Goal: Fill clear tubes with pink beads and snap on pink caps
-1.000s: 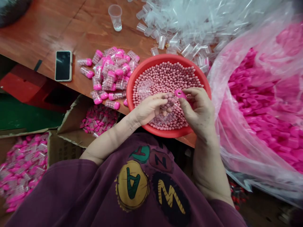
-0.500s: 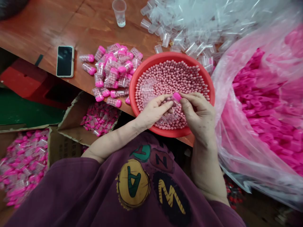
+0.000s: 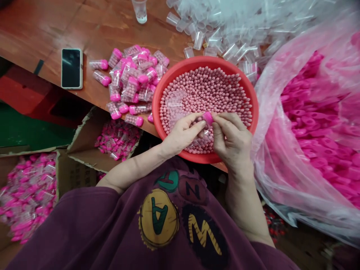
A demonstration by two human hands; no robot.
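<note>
Over a red plastic bowl (image 3: 156, 112) full of small pink bead-like pieces (image 3: 206, 88), my two hands meet. My left hand (image 3: 182, 133) is closed around a small clear tube, mostly hidden by the fingers, with pinkish pieces showing inside. A bright pink cap (image 3: 207, 118) sits at the tube's right end. My right hand (image 3: 233, 135) pinches at the cap with thumb and fingers. Some clear empty tubes (image 3: 176, 100) lie on the pieces in the bowl's left side.
Left of the bowl is a pile of filled, pink-capped tubes (image 3: 132, 77). A phone (image 3: 71, 69) and a plastic cup (image 3: 140, 11) rest on the table. Clear tubes (image 3: 213, 22) heap behind; a plastic bag (image 3: 270, 150) of pink caps (image 3: 312, 116) stands right. Cardboard boxes (image 3: 92, 157) stand below left.
The pink cap now sits more upright and lower against the tube in my left hand. My right hand has shifted slightly and its fingers have curled. The view has moved a little.
</note>
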